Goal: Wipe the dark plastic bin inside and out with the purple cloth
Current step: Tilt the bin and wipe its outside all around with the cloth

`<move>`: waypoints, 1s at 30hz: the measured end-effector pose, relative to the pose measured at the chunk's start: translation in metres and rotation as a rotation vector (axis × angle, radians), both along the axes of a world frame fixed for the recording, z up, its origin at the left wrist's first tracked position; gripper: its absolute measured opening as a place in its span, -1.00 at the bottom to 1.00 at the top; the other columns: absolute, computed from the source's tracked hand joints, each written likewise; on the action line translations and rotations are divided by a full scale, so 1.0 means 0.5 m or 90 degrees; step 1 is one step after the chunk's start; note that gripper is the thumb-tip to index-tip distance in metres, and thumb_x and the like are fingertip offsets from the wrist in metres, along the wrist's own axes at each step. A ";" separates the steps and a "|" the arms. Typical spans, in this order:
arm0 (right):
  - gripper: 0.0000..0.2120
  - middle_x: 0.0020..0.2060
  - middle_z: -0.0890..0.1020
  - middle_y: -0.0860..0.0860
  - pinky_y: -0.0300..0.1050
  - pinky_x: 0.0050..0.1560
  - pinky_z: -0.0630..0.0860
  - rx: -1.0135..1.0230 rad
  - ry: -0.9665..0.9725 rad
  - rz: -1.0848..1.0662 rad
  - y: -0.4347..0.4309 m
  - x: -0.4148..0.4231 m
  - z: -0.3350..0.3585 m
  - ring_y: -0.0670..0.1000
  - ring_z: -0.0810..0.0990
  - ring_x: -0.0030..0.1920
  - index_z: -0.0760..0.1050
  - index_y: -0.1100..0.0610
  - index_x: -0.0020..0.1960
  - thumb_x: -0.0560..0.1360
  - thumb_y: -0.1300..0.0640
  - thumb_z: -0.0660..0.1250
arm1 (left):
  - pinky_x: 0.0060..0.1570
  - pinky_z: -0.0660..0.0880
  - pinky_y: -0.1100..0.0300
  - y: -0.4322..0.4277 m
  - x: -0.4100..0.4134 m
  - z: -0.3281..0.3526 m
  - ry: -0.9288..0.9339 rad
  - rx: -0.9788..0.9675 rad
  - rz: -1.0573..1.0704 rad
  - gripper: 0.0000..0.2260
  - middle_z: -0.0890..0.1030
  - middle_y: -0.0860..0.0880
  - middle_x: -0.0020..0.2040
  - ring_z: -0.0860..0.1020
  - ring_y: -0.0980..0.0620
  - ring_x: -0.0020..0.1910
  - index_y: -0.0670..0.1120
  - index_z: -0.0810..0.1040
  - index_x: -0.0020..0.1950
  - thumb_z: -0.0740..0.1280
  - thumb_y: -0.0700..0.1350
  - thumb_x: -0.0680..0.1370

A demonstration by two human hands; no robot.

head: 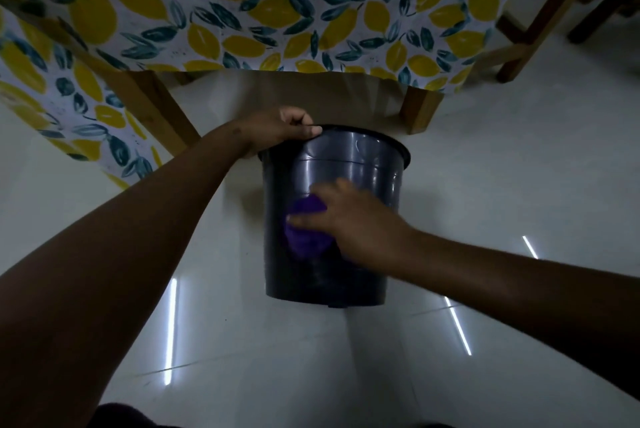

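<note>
The dark plastic bin is held above the white floor, its rim turned away from me and its base toward me. My left hand grips the rim at the upper left, thumb on the outside. My right hand presses the purple cloth flat against the bin's outer wall, left of centre. The hand is blurred with motion. The inside of the bin is hidden from this angle.
A table with a lemon-and-leaf patterned cloth hangs just beyond the bin, with wooden legs behind it. More wooden furniture legs stand at the upper right. Glossy white floor tiles lie below.
</note>
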State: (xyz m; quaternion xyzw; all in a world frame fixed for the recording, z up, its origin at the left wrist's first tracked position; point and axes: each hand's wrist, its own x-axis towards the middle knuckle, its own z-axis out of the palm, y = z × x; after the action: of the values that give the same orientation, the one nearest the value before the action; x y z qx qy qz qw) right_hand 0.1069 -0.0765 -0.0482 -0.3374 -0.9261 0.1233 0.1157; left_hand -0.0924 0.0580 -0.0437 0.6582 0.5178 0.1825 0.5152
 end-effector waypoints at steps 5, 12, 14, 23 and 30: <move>-0.39 0.22 0.39 0.22 0.13 0.25 0.34 -0.028 0.106 -0.210 0.126 0.063 0.002 0.27 0.33 0.19 0.42 -0.13 0.31 0.37 0.37 0.20 | -0.30 0.41 0.39 -0.015 -0.019 -0.011 -0.038 -0.038 0.018 -0.86 0.51 -0.02 -0.25 0.48 0.22 -0.33 -0.08 0.48 -0.18 0.29 -0.14 0.59; -0.49 0.37 0.27 0.15 0.24 0.21 0.35 0.023 -0.052 -0.058 -0.013 0.008 0.001 0.26 0.24 0.32 0.34 -0.10 0.36 0.44 0.14 0.32 | -0.31 0.40 0.38 -0.012 -0.029 -0.016 -0.047 -0.068 0.015 -0.85 0.52 0.07 -0.33 0.46 0.21 -0.34 -0.07 0.47 -0.19 0.29 -0.14 0.59; -0.52 0.28 0.39 0.13 0.16 0.01 0.43 0.014 -0.068 0.070 -0.084 -0.012 -0.018 0.22 0.34 0.20 0.46 -0.05 0.26 0.36 0.21 0.37 | -0.32 0.44 0.40 -0.011 -0.030 -0.015 -0.066 -0.088 0.011 -0.86 0.56 0.13 -0.35 0.50 0.25 -0.36 -0.07 0.47 -0.18 0.28 -0.16 0.59; -0.50 0.36 0.32 0.17 0.23 0.21 0.33 -0.022 -0.059 -0.027 -0.026 0.036 -0.010 0.29 0.28 0.29 0.37 -0.13 0.34 0.44 0.17 0.31 | -0.05 0.48 0.36 -0.008 -0.033 -0.006 -0.106 -0.107 -0.011 -0.90 0.55 0.00 -0.07 0.53 0.20 -0.13 -0.07 0.52 0.00 0.27 -0.25 0.58; -0.46 0.21 0.40 0.16 0.08 0.17 0.40 -0.164 0.117 -0.226 0.078 0.125 -0.020 0.21 0.37 0.20 0.36 -0.31 0.14 0.45 0.33 0.22 | -0.16 0.52 0.37 -0.006 -0.053 -0.003 -0.079 -0.129 -0.008 -0.92 0.55 -0.04 -0.09 0.57 0.21 -0.20 -0.09 0.51 -0.03 0.25 -0.24 0.59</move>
State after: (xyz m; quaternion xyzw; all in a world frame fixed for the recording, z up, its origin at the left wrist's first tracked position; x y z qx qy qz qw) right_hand 0.1693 -0.0377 -0.0583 -0.4942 -0.8144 0.2484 0.1756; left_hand -0.1191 0.0551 -0.0454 0.5934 0.4968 0.1664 0.6110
